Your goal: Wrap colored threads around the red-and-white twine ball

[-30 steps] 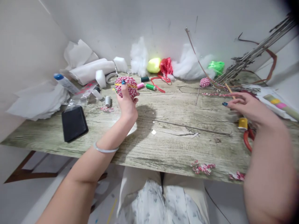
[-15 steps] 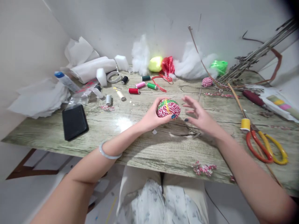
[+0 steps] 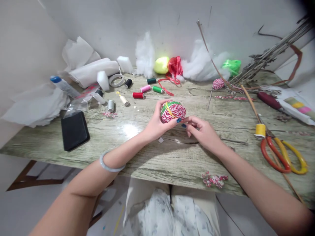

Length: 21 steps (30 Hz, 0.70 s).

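Left hand (image 3: 155, 124) holds red-and-white string ball (image 3: 176, 110) at mid-table, hiding its left side. Right hand (image 3: 204, 131), fingers bent nearly together, at ball's lower right; cannot tell whether it grips a strand. Red spool (image 3: 138, 95) lies behind; scissors (image 3: 282, 151), right. Twig bundle (image 3: 268, 59) is cut off at frame edge.
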{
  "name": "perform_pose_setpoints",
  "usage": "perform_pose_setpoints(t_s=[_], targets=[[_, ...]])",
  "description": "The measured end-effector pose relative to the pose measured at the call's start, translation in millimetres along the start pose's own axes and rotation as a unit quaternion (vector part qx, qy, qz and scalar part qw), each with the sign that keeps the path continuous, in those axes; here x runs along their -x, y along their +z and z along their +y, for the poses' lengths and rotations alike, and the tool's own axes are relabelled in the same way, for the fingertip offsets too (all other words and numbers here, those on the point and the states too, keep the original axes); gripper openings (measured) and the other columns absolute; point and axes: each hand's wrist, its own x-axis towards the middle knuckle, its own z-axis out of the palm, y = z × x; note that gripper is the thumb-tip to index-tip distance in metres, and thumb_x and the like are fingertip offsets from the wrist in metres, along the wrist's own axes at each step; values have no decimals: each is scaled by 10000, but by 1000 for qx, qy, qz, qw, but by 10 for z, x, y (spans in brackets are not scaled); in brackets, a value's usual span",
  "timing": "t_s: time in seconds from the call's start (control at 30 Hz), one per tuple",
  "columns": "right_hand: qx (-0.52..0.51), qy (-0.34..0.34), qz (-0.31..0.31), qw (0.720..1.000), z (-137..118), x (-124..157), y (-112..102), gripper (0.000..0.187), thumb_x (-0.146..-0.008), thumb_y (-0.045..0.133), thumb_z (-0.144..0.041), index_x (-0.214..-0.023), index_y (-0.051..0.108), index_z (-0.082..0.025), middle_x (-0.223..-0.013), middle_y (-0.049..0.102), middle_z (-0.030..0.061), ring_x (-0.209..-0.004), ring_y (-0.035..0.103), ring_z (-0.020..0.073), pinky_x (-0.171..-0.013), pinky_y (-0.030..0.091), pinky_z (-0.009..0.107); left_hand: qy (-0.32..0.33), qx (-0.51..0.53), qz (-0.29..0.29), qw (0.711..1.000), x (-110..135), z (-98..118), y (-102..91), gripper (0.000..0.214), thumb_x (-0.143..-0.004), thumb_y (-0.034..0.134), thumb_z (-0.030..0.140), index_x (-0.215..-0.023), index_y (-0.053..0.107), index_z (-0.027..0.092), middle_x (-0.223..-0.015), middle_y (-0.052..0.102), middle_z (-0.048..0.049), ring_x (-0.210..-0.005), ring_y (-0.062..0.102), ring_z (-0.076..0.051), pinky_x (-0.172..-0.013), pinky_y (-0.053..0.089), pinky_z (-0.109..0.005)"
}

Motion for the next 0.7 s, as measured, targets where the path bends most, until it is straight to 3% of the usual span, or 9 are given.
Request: perform_pose_setpoints(t_s=[0.07,0.17,0.23,0.33,0.4,0.47,0.57,0.7], targets=[[1,-11,3,1000,-7,1,-46,235,-936,511,-342,-856,672,-189,-617,563,-16,-675,519,149,-688,377,280,-17,15,4,1000,-2,-9,-1,670,-714,781,379,-1246,407,216,-1312,518,-123,-1128,586,-256,-970,478,-396],[-82,9,-58,995,-16,-10,-74,339,-929,523,-468,-795,646,-182,-593,514,-22,-598,447,127,-623,337,268,-89,94,2,992,4,-14,-2,652,-753,731,495,-1250,413,215,-1138,605,-111,-835,637,-194,-670,506,-308],[-139,45,-114,983,-12,-20,-88,388,-901,545,-542,-790,622,-178,-572,464,-40,-539,373,105,-566,286,258,-131,163,-31,977,19,-1,-3,652,-769,681,577,-1231,424,195,-1049,630,-116,-692,614,-161,-534,438,-255],[-194,129,-166,958,22,-31,-130,437,-835,602,-614,-761,577,-185,-554,391,-64,-501,274,85,-513,208,245,-137,192,-108,966,55,40,-11,632,-775,668,586,-1210,456,179,-1074,633,-140,-702,617,-169,-485,389,-232],[-230,172,-162,944,45,-36,-166,458,-783,651,-631,-713,547,-190,-554,374,-63,-495,245,79,-496,179,242,-111,155,-154,969,77,76,-24,584,-791,673,541,-1213,466,194,-1106,629,-130,-806,634,-199,-551,449,-260],[-260,190,-136,937,45,-40,-197,443,-726,719,-591,-680,534,-192,-553,385,-56,-494,262,76,-489,183,240,-63,92,-195,974,86,112,-40,533,-803,675,471,-1220,472,208,-1178,606,-122,-981,627,-241,-749,522,-339],[-293,206,-97,929,-9,-49,-232,391,-677,773,-486,-666,518,-189,-528,375,-66,-460,248,58,-462,156,232,14,-5,-228,974,82,156,-58,490,-790,674,350,-1218,478,215,-1322,531,-122,-1230,529,-286,-1042,442,-424],[-296,194,-64,933,-91,-51,-262,340,-756,712,-476,-743,544,-181,-500,329,-98,-414,176,43,-441,94,235,37,-99,-256,961,88,152,-46,576,-722,700,295,-1235,453,207,-1351,533,-133,-1258,529,-307,-1084,419,-455]])
